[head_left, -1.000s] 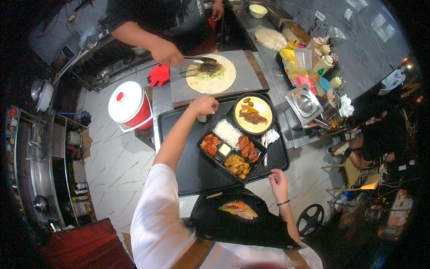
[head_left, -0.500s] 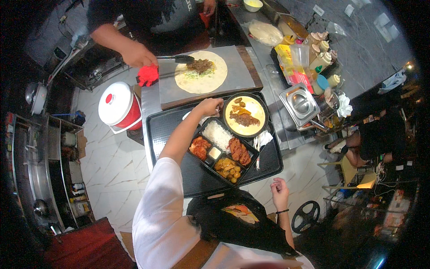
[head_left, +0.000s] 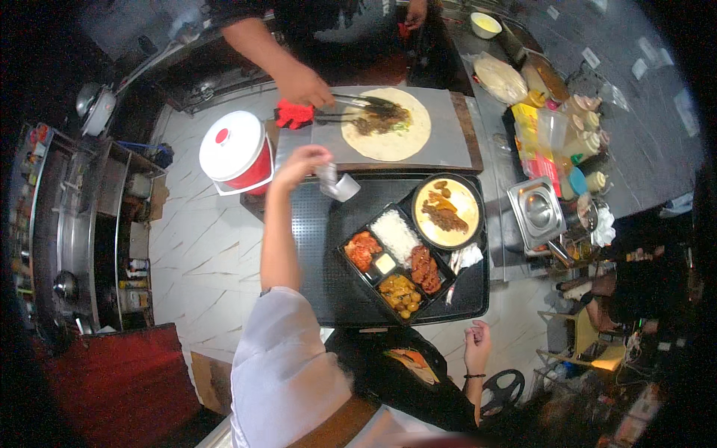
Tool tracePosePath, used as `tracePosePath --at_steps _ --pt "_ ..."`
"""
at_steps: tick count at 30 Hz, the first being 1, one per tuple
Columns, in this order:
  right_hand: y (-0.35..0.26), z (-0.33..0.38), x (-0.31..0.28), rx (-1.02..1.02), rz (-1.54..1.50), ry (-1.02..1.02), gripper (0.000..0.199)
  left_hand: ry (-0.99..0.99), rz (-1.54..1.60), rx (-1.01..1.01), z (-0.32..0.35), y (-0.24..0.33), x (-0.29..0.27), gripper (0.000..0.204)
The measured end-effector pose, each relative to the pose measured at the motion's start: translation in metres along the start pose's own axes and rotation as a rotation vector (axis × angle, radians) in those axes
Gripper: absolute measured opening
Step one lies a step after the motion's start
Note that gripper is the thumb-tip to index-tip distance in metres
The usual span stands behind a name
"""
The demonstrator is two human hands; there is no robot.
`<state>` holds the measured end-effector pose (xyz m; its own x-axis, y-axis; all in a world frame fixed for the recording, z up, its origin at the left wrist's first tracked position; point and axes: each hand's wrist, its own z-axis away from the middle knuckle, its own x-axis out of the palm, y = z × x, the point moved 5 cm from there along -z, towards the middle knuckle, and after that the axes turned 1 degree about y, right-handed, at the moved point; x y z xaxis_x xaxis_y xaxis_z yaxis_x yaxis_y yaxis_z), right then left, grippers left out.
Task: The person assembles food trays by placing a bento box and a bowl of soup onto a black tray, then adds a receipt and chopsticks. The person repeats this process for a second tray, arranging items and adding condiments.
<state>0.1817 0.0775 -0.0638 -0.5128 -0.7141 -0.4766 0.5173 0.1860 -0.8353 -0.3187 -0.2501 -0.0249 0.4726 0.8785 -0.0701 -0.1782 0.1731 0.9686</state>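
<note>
My left hand [head_left: 305, 163] is over the far left of the black tray [head_left: 306, 224], pinching a white paper-like piece [head_left: 343, 188] that hangs from its fingers, smeared by motion. A compartment box [head_left: 370, 280] on the tray holds white rice [head_left: 396, 235], reddish pieces, sliced browned meat, yellow-brown stew and a small pale block. Beside it sits a round black bowl [head_left: 479, 200] with yellow contents topped with meat. Low at the right, away from the tray, my right hand [head_left: 476, 342] hangs with loosely curled fingers and nothing visible in it.
Across the board [head_left: 463, 127], a co-worker's hand [head_left: 302, 86] works tongs [head_left: 351, 106] over meat on a flatbread [head_left: 411, 142]. A white-lidded red cooler [head_left: 231, 142] stands at left. Sauce bottles [head_left: 590, 142] and a lidded steel pan [head_left: 536, 213] are at right.
My left hand has lifted the white piece away from beside the box, moving left. The co-worker's tongs have moved farther over the meat, which is more spread out. The view has shifted.
</note>
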Motion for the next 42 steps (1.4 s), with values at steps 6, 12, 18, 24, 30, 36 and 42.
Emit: tracePosePath --at_steps 6,12,18,24,30,36,42 --pt "0.004 -0.012 0.015 -0.029 0.053 -0.025 0.022 0.629 -0.912 0.155 0.055 0.069 -0.14 0.019" --pt "-0.042 -0.011 0.049 -0.073 0.151 -0.085 0.022 0.25 -1.08 0.15 -0.004 0.026 -0.141 0.016" --pt "-0.061 0.009 0.062 -0.057 0.268 -0.081 0.023 -0.162 -1.153 0.277 -0.071 -0.075 -0.099 0.015" --pt "-0.046 0.034 0.064 -0.05 0.271 0.01 0.024 -0.196 -1.022 0.138 -0.07 -0.074 -0.067 0.015" --pt "-0.055 0.049 0.077 0.018 0.252 -0.018 0.027 -0.149 -1.076 0.224 -0.057 -0.057 -0.061 0.044" --pt "-0.066 0.045 0.086 0.011 0.35 -0.06 0.028 0.033 -1.175 0.116 -0.059 -0.057 -0.058 0.065" --pt "-0.076 0.036 0.087 -0.11 0.416 -0.049 0.027 0.451 -1.195 0.384 -0.014 -0.015 -0.041 0.07"
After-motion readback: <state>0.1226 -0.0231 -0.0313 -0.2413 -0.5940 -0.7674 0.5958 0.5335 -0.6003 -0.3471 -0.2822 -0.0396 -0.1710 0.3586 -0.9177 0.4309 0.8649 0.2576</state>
